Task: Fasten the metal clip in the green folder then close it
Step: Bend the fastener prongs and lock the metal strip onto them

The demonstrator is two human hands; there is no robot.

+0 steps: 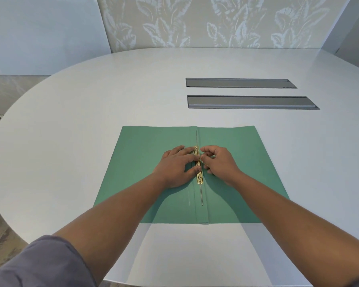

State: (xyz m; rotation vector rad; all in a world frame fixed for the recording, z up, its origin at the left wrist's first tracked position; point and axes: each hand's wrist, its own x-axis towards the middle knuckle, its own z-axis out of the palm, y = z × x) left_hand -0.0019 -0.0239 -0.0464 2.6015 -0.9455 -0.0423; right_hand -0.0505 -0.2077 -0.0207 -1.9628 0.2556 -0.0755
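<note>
The green folder (145, 154) lies open and flat on the white table, its spine running away from me. Along the spine sits the gold metal clip (199, 179), with thin metal prongs stretching flat toward the far and near ends. My left hand (174, 164) lies palm down on the left flap, its fingertips and thumb pressing on the clip bar. My right hand (218, 160) comes in from the right flap, fingers curled and pinching at the middle of the clip. The clip's middle is hidden under my fingers.
Two long grey recessed slots (240, 82) (251, 102) are set into the table (91, 110) beyond the folder, to the right. The rounded table edge curves along the left. A patterned wall panel stands behind the table.
</note>
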